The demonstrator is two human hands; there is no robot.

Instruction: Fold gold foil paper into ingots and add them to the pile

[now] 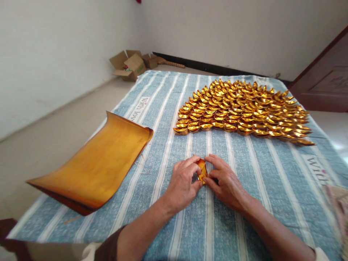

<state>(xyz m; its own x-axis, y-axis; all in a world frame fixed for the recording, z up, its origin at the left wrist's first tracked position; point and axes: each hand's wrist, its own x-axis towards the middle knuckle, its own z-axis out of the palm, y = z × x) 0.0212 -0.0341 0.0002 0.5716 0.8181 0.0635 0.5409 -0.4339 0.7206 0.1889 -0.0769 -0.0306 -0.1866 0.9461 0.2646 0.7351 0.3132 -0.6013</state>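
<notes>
two hands meet near the front edge of the bed, over its blue striped cover (244,188). the left hand (183,185) and the right hand (224,181) both pinch one small gold paper piece (202,170), which stands between their fingertips, low over the cover or resting on it. the thumbs and forefingers close on it from either side, a grip that seems meant to press its creases, with the cover serving as a firm base beneath. neither hand is released; both are grasping the same piece.

toward the far right part of the bed lie many folded gold ingots (241,110), overlapped in neat rows like scales, probably so that they stay orderly and take little room. they sit well apart from the hands, beyond them.

at the left edge of the bed rests a stack of gold paper sheets (95,165), its far end curled upward and its near corner hanging past the edge. it lies near the left hand, likely so a sheet is easy to reach.

on the floor in the far left corner of the room sit open cardboard boxes (132,65). a dark wooden door (326,79) stands at the right.
</notes>
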